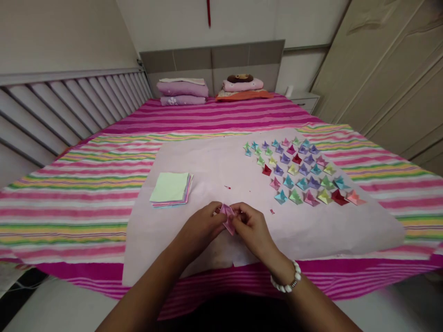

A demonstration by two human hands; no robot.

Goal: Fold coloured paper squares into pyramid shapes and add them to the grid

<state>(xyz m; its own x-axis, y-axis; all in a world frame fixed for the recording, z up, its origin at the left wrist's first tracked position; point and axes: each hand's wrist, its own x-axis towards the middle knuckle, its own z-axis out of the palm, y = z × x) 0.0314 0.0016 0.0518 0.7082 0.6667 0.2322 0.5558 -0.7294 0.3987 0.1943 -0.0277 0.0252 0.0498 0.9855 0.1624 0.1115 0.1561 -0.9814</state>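
A small pink folded paper is held between my two hands, above the near middle of the white sheet. My left hand pinches its left side, thumb pressed on the paper. On the other side my right hand grips it with thumb and fingers; a white beaded bracelet circles that wrist. To the left lies a stack of square coloured papers, pale green on top. Rows of folded paper boats in several colours stand at the right. My fingers partly cover the pink piece.
The large white sheet lies on a striped bed cover. Small red scraps are on the sheet. Folded purple bedding and a pink stack rest by the headboard. A slatted rail runs along the left.
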